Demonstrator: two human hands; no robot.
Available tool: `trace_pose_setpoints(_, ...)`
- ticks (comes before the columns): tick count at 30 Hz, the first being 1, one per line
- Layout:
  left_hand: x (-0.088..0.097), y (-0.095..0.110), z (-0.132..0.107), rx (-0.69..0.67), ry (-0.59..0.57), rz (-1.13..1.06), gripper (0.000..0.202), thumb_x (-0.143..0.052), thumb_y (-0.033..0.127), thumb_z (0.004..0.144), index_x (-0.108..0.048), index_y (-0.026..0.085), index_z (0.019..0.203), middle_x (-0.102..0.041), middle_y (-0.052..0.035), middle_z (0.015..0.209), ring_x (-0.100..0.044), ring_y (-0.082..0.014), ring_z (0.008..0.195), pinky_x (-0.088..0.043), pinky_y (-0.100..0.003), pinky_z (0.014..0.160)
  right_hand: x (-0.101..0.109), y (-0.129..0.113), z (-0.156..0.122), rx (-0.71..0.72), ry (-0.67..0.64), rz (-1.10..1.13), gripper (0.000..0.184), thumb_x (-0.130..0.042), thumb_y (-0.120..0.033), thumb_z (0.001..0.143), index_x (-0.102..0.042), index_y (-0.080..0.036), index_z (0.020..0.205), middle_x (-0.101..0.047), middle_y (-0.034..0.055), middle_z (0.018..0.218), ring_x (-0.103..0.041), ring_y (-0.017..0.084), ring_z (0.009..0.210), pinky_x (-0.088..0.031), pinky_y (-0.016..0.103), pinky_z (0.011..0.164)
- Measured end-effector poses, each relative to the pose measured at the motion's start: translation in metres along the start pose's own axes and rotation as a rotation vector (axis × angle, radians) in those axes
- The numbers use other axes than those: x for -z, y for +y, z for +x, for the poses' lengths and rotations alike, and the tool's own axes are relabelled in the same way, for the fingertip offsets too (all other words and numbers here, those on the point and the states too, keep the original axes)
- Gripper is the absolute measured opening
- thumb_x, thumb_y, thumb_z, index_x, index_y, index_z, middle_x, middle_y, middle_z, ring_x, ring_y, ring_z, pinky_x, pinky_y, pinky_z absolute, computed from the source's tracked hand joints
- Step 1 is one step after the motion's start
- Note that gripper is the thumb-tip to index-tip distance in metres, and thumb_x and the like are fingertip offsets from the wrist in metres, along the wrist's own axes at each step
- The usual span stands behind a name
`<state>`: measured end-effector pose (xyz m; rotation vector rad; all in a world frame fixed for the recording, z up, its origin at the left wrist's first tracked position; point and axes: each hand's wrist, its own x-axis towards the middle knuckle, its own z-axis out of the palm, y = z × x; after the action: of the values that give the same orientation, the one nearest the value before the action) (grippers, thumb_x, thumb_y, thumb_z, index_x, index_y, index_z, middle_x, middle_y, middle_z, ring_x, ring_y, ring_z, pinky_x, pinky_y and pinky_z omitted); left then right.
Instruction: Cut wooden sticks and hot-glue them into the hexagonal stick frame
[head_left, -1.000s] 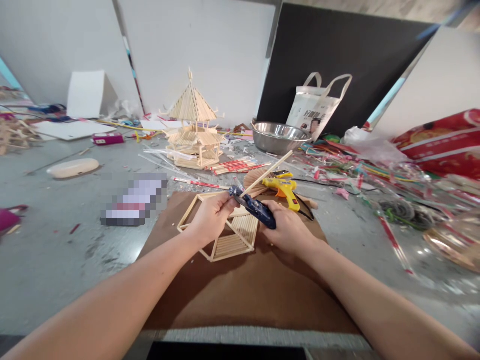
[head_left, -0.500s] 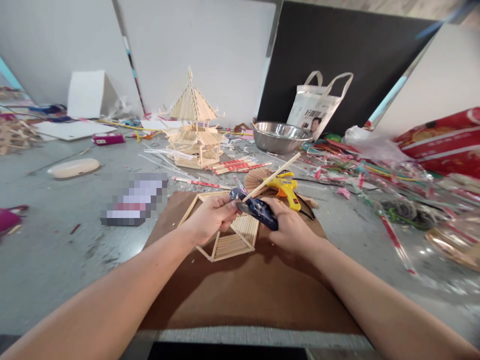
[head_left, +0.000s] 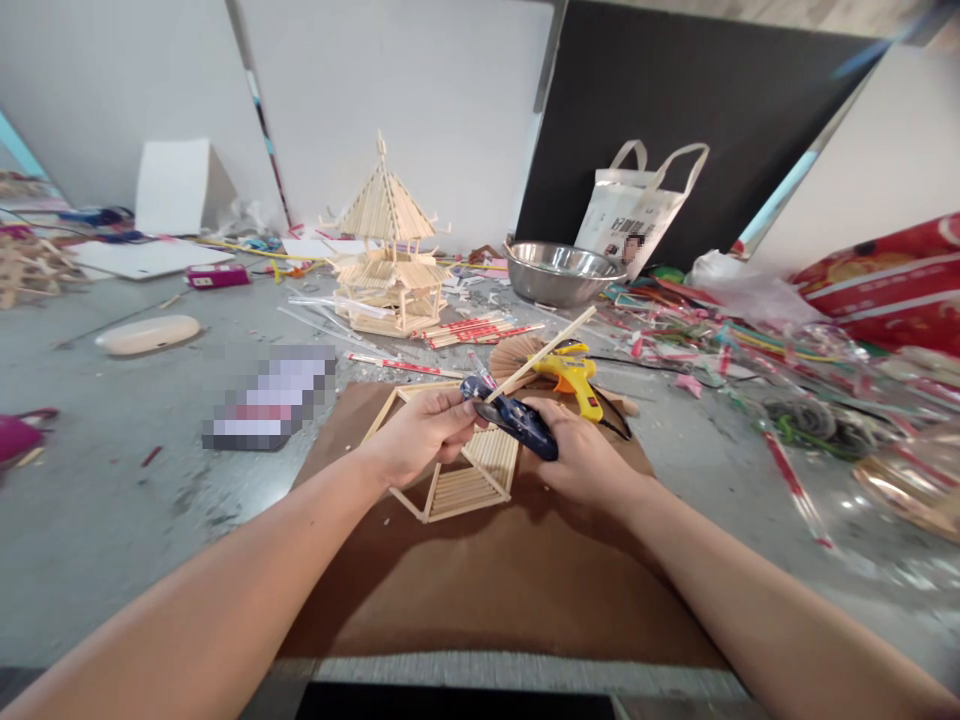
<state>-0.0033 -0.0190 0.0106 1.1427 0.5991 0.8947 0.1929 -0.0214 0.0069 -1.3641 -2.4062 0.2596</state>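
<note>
My left hand (head_left: pixel 418 437) is closed on a long wooden stick (head_left: pixel 544 351) that points up and to the right. My right hand (head_left: pixel 581 458) grips dark blue cutters (head_left: pixel 516 417), whose jaws meet the stick close to my left fingers. Under both hands lies a flat hexagonal frame of wooden sticks (head_left: pixel 457 487) on a brown board (head_left: pixel 480 580). Just behind the hands rests a yellow glue gun (head_left: pixel 571 375).
A wooden stick pagoda model (head_left: pixel 386 260) stands behind, with red-wrapped chopsticks (head_left: pixel 472 330) beside it. A metal bowl (head_left: pixel 559 272), a white tote bag (head_left: pixel 637 205), and coloured scraps crowd the right. A tan oval case (head_left: pixel 147 335) and pink box (head_left: pixel 217 276) lie left.
The stick's far end has risen and swung slightly to the right; both hands stay together over the frame, shifted a touch upward.
</note>
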Motion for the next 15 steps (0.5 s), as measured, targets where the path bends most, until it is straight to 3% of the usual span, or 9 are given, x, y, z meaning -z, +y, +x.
trace_pose_setpoints(15, 0.0046, -0.0022, 0.0012, -0.005, -0.018, -0.004, 0.023, -0.06, 0.033, 0.068, -0.05, 0.012, 0.066, -0.025, 0.0077, 0.048, -0.017, -0.0009, 0.038, -0.01, -0.014, 0.036, 0.001, 0.0006, 0.0007, -0.001, -0.014, 0.01, 0.054, -0.046, -0.017, 0.061, -0.044, -0.014, 0.115, -0.056, 0.008, 0.105, -0.053, 0.02, 0.092, -0.038, 0.03, 0.081)
